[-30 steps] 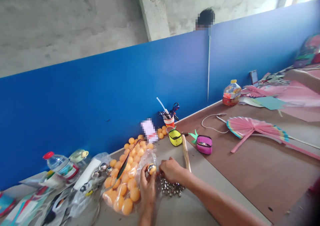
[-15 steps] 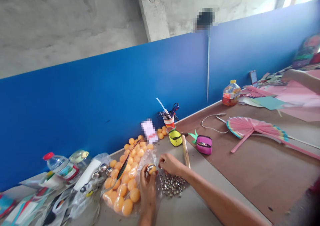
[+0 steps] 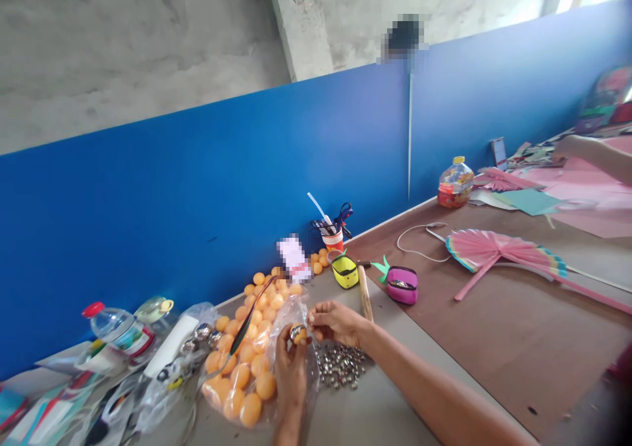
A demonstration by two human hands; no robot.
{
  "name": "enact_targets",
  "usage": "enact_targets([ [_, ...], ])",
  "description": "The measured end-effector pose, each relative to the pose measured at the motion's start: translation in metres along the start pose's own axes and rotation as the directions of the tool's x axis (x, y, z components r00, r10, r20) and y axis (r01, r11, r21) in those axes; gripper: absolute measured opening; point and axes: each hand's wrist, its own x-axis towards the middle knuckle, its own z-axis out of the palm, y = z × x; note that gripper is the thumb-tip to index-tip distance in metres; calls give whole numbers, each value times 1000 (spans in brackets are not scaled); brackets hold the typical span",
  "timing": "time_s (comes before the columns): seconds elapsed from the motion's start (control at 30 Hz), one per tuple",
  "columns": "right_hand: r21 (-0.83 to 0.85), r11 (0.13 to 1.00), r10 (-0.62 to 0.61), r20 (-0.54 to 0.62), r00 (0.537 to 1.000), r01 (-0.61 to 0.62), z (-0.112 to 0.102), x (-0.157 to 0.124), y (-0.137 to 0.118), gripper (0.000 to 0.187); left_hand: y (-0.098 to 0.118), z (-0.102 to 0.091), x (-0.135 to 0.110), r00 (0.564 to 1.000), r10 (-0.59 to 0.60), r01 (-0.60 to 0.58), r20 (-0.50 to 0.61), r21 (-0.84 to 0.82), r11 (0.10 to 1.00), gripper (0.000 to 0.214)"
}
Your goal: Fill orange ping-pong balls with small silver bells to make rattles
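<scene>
Ball [image 3: 298, 334], silver side leftward, is clamped in left hand [image 3: 291, 369], right hand's [image 3: 336, 321] grip unclear.

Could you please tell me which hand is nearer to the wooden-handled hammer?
Right: the right hand is just left of the hammer; the left hand is farther left.

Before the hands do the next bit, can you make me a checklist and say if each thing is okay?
1. Left hand is holding the orange-and-silver ball: ok.
2. Right hand is close to that ball: ok.
3. Right hand has a piece in it: cannot tell, too small to see.
4. Shiny metal pieces are near the hands: ok, just below the right hand in the picture.
5. Metal pieces are in a container: not ok, they lie loose on the table.
6. Hammer is out of the hands: ok, lying beyond them.
</scene>
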Motion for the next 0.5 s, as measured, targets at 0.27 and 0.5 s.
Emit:
enact_targets([
  [0.27,-160,987,-20,-70,997,9,6,5,12,12,-8,-3,3,1000,-8,6,13,100,995,44],
  [0.5,-314,949,-74,-151,986,23,10,4,12,4,-4,-1,0,1000,14,-13,-3,110,994,47],
])
